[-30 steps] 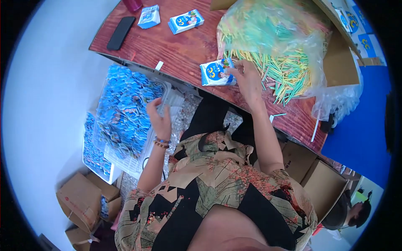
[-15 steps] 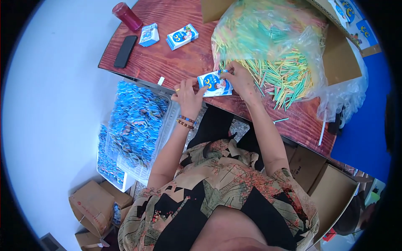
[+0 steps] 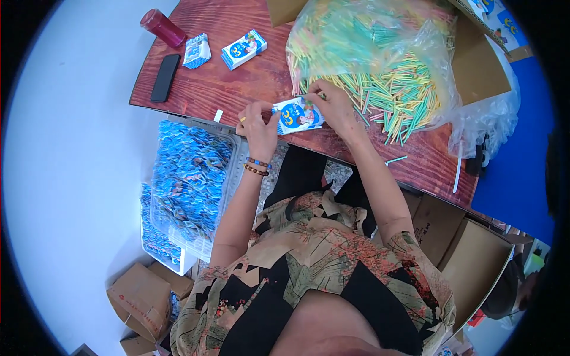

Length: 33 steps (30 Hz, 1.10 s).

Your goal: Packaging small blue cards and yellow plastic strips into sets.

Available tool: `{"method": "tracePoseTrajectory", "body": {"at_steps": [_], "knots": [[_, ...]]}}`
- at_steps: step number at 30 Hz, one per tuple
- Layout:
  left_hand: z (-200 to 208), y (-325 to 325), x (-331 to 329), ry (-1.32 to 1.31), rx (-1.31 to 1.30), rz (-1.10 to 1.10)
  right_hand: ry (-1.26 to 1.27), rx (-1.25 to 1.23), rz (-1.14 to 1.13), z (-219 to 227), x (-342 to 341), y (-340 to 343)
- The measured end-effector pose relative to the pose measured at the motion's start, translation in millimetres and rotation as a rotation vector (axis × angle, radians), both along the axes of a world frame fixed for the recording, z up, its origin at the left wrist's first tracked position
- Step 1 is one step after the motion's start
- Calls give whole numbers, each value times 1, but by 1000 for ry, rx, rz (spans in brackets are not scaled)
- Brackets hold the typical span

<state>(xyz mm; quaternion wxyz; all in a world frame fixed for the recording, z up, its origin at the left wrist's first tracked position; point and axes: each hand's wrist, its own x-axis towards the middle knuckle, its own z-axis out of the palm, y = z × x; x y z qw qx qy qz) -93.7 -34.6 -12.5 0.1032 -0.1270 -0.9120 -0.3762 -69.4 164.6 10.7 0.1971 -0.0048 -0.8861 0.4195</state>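
Observation:
A small white and blue packet [image 3: 298, 117] lies at the table's near edge, between my two hands. My left hand [image 3: 259, 126] pinches its left edge, the thumb against the end and the other fingers curled. At the packet's upper right corner, the thumb and fingers of my right hand [image 3: 332, 105] are closed; the fingertips partly cover the corner. Just beyond my right hand, many thin pastel sticks [image 3: 409, 98] in pink, yellow and green spill from a clear plastic bag [image 3: 350, 35].
Two more packets [image 3: 244, 49] [image 3: 197, 51], a black phone [image 3: 165, 78] and a red-pink jar [image 3: 163, 28] are at the table's far left. Left of my forearm, a clear tub [image 3: 228, 196] holds many blue packets. A cardboard box [image 3: 481, 68] stands at the right.
The view has shifted, so the table sits further left. My left thumb has drawn back from the packet's face to its left edge. My right hand stays at the upper right corner.

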Motion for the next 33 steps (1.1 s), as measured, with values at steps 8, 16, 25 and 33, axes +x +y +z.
{"method": "tracePoseTrajectory", "body": {"at_steps": [8,16,25,33], "knots": [[5,7,-21,-8,42,29,-304,-198,6,-5,0,4],[-22,-18,-183,156,-73,212,-176,-135,68,0,-1,-8],[-20,-32,-198,124,-8,-173,30,-41,3,12,5,-4],[38,4,-57,-398,618,-422,-205,-663,61,13,6,14]]}}
